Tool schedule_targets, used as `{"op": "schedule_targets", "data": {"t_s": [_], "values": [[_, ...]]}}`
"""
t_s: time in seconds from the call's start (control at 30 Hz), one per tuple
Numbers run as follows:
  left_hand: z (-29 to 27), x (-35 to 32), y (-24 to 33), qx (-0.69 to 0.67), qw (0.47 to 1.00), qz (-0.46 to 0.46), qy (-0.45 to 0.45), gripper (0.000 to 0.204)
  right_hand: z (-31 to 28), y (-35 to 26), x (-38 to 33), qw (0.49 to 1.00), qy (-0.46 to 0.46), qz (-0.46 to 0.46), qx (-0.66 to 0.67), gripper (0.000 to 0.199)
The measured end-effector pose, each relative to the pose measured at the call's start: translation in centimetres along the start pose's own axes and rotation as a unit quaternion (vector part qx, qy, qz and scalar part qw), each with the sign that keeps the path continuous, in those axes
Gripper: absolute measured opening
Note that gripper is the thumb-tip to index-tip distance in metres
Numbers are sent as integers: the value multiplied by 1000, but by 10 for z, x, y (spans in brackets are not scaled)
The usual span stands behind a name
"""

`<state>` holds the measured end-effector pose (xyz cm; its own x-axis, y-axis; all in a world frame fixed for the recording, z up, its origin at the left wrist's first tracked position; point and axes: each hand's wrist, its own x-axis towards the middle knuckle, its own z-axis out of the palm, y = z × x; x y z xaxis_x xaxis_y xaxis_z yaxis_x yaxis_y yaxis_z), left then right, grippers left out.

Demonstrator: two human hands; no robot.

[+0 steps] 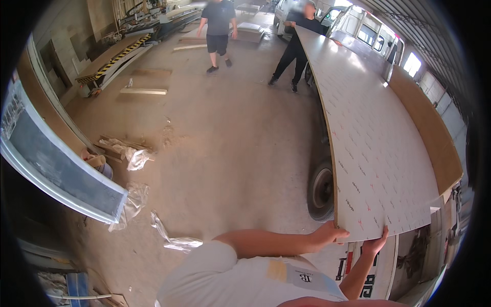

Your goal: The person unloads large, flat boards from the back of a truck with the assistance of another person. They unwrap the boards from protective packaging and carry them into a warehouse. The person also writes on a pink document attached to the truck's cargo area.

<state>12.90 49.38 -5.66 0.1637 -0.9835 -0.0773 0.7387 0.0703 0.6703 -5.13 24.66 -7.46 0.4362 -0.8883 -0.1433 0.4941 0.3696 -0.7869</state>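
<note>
Gripping the near edge of a white panel [373, 153], the left hand [330, 234] curled over its corner and the right hand [375, 244] pressed up beneath, fingertips hidden. The panel hid most of a truck; one wheel [321, 190] showed. A second person [295, 43] held the far end. Plastic scraps [134, 156] littered the floor.

Concrete floor [225, 148] was seen strewn with clear plastic scraps [134, 156], a flat timber board [143, 91] and a framed panel [56, 163]. Truck wheel [321, 190] was stood on it. Possibly sawdust [168, 135] was scattered mid-floor.
</note>
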Motion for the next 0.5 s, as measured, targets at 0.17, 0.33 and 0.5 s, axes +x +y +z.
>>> {"op": "schedule_targets", "data": {"t_s": [0.17,0.33,0.5], "values": [[1,1,-26,-17,998,-40,-48,31,1,-8,-16,1000,-17,25,4,59],[5,3,-45,-42,993,-88,-63,40,-36,-13,1,1000,-10,10,-20,59],[-4,8,-66,-77,979,-182,-48,42,-51,-14,-1,999,2,16,-31,58]]}}
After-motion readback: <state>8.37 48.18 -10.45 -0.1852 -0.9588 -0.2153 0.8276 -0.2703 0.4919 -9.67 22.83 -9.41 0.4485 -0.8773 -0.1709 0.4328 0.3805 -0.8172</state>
